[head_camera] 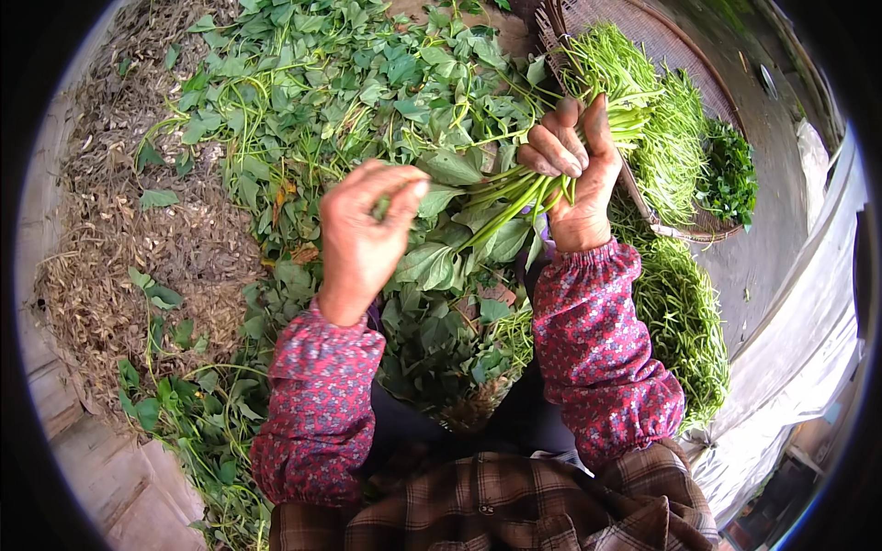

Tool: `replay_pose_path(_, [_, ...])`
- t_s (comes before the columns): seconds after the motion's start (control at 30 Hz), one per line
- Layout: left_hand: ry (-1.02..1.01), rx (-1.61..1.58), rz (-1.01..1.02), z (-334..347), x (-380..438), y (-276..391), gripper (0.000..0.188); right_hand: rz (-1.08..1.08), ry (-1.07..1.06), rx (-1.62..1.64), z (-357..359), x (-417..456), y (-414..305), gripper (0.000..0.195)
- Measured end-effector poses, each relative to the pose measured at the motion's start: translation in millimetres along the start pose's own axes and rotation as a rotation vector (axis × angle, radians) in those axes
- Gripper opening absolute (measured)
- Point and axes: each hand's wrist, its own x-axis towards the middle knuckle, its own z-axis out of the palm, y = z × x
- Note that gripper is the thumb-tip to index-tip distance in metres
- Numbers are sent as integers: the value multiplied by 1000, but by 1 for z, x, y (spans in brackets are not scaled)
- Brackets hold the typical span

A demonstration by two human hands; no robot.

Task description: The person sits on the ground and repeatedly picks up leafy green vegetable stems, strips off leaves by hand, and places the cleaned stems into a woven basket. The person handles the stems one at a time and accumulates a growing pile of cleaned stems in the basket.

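Observation:
My right hand grips a bunch of long green leaf stalks. The broad leaves on the bunch fan out to the left, towards my other hand. To the left, my left hand is curled, thumb and forefinger tips together beside a leaf on the bunch. A bit of green shows in the hollow of that hand; whether it is held there I cannot tell. Under and beyond both hands spreads a heap of leafy green vines, which look like sweet potato vines.
At the upper right, a round woven tray holds light green stalks and a small pile of dark leaves. More stalks are heaped below it. Dry husks cover the ground at left. Pale sheeting hangs at right.

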Motion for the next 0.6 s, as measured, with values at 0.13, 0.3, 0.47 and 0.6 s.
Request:
replay_pose_path(0.13, [-103, 64, 22, 11, -2, 11, 32, 66, -45, -12, 3, 0, 6, 42])
replay_pose_path(0.3, [-195, 99, 74, 15, 0, 2, 19, 149, -84, -22, 6, -2, 14, 39])
replay_pose_path(0.47, [-123, 112, 234, 16, 2, 1, 11, 140, -72, -69, 8, -1, 16, 39])
replay_pose_path(0.6, [-134, 36, 86, 20, -3, 2, 4, 173, -95, -118, 6, -1, 18, 40])
